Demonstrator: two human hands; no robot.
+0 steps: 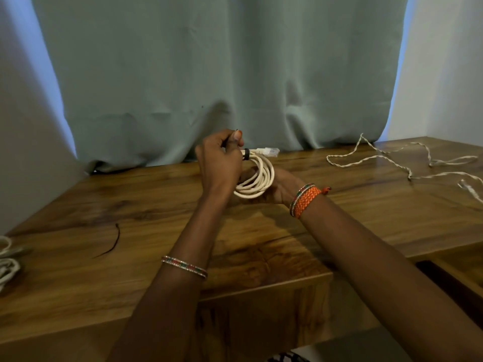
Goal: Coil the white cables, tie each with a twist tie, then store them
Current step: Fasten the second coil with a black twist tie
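Note:
A coiled white cable (261,178) is held upright above the middle of the wooden table (146,205). My right hand (279,188) cups the coil from below and behind. My left hand (219,160) pinches a dark twist tie (246,154) that is wrapped round the top of the coil, beside the cable's clear plug (271,151). A second dark twist tie (112,242) lies loose on the table at the left. A twisted, uncoiled white cable (379,158) sprawls at the right rear.
More white cable bundles (9,259) lie at the table's left edge. A grey-green curtain (222,74) hangs behind the table. At the right front an open drawer or recess (454,280) shows below the tabletop.

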